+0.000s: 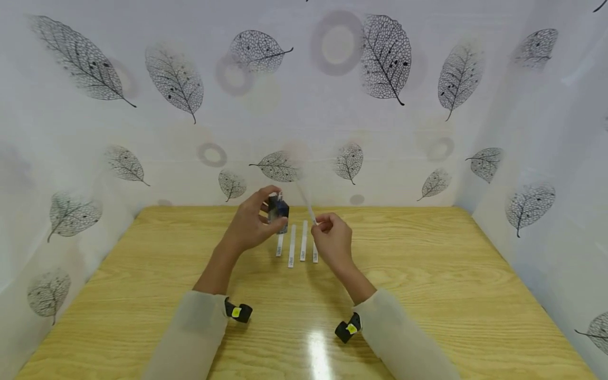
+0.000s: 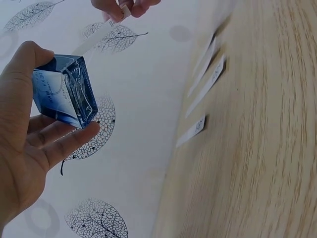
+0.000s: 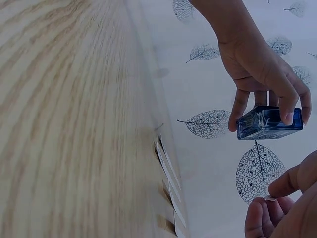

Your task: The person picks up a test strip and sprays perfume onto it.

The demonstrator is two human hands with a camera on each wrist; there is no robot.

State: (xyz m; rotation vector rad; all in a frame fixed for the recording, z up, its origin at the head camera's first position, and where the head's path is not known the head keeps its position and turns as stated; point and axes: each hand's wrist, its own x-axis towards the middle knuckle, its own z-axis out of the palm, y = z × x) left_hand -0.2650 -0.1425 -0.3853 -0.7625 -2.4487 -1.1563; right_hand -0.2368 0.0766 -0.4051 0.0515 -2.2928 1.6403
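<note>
My left hand [image 1: 248,224] holds up a blue glass perfume bottle [image 1: 279,215] above the table, its index finger on the spray top. In the left wrist view the bottle [image 2: 62,94] is tilted, with its thick glass base toward the camera. Just to the right, my right hand [image 1: 334,238] pinches one end of a white paper test strip [image 1: 306,199] between thumb and fingers. The strip's far end points up and leftward, near the bottle's top. In the right wrist view only a small white end [image 3: 270,198] of it shows at the fingertips.
Several white paper strips [image 1: 292,248] with small printed labels lie side by side on the wooden table [image 1: 418,285], below the hands. Behind the table hangs a pale curtain [image 1: 304,121] with leaf prints, which also lines both sides.
</note>
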